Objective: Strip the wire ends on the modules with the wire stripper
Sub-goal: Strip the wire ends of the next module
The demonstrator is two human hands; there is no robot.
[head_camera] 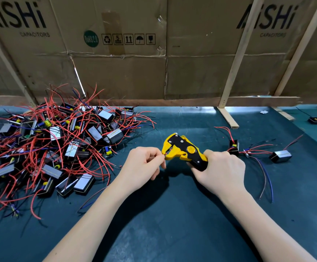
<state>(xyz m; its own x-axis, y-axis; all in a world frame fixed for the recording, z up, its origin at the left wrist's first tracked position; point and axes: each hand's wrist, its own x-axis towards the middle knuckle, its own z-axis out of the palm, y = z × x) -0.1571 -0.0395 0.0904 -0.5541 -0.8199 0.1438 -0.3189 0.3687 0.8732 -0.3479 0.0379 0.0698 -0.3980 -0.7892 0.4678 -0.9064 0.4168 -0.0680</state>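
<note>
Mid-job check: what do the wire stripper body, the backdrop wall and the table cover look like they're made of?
Wire stripper: seemingly moulded plastic, matte yellow and black, with small shiny fasteners, probably metal.
Backdrop wall: brown corrugated cardboard, going by the creases, tape and printed carton symbols, braced by pale wooden slats.
Table cover: dark teal mat, faintly glossy; rubber or vinyl, hard to tell.

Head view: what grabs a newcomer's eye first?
The pile of modules with tangled red wires, heaped on the left of the dark mat. At centre, the yellow-and-black stripper, gripped by the right hand, while the left hand pinches a wire end into its jaws. Behind stands a cardboard wall printed with AiSHi Capacitors; a few loose modules lie at right.
</note>
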